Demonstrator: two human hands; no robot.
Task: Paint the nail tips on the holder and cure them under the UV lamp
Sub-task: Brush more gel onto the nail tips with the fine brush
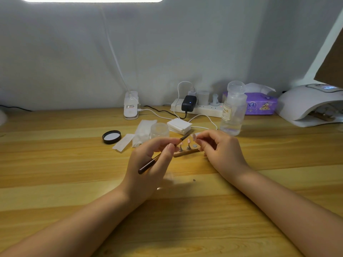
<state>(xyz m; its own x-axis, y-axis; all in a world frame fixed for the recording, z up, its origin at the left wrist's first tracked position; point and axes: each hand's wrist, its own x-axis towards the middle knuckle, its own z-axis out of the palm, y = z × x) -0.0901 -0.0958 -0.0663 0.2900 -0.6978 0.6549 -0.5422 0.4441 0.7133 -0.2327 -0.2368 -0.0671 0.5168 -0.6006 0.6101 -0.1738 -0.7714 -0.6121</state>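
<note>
My left hand [148,160] grips a thin brown brush [148,165], its bristle end pointing up and right toward a pale nail tip [194,136]. My right hand [220,149] pinches that nail tip between thumb and fingers just above the table. Below and between the hands lies a wooden holder [185,153] with two small stands carrying pinkish tips. The white UV lamp [304,103] sits at the far right with its display lit; something lies inside its opening.
A small clear jar [159,129] and its black lid [111,137] stand behind the left hand, beside white wipes [143,133] and a pad stack [179,125]. A pump bottle [233,110], power strip [200,108], cables, tissue pack [260,104] and lamp base [131,107] line the back.
</note>
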